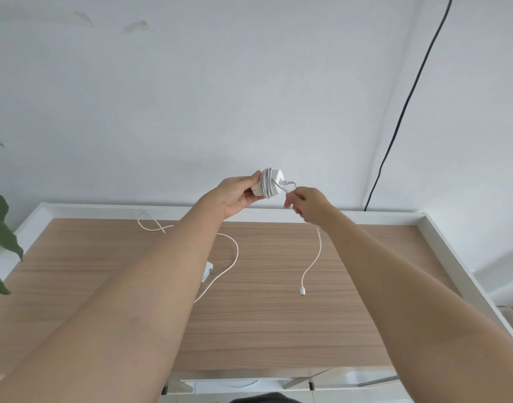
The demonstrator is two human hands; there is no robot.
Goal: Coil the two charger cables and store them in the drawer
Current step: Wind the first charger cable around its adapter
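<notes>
My left hand [238,196] holds a white charger block [269,184] up above the far edge of the table, with several turns of its white cable wound around it. My right hand [306,205] pinches the same cable right beside the block. The free tail of that cable [313,263] hangs down from my right hand and ends in a plug [302,291] near the tabletop. A second white cable [230,258] lies loose on the wood, looping to the back left, and its charger block [207,271] is partly hidden behind my left forearm. No drawer is in view.
The wooden tabletop [264,330] has a raised white rim [441,245] at the back and sides. Green plant leaves [0,228] reach in at the left edge. A black cord [406,103] runs down the white wall at the right.
</notes>
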